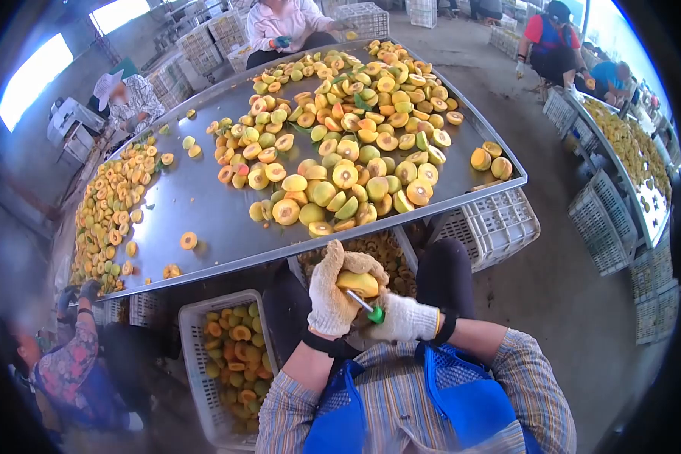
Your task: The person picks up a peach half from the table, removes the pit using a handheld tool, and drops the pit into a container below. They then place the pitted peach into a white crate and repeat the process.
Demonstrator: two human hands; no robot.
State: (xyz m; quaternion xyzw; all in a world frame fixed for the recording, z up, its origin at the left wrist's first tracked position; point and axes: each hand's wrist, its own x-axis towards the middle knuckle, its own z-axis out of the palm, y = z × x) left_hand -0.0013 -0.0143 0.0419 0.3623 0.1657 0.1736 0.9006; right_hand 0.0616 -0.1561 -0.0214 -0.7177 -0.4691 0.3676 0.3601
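Observation:
In a knitted glove, my left hand (331, 295) is closed around a yellow peach half (358, 284), held in front of my chest near the table edge. My right hand (407, 318), also gloved, grips a green-handled tool (374, 312) with a thin metal shaft. The shaft points up toward the peach and meets its underside; whether the tip is inside the flesh is hidden. Beyond my hands, many halved peaches (345, 175) lie heaped on a metal table (227, 227), several with cut faces and pits showing.
A white crate (193, 363) of peach halves stands at my left. Under the table edge is another container (408, 253) with cut pieces, and a white crate (499, 227) sits to the right. Co-workers are at the far side (287, 26) and left (68, 363).

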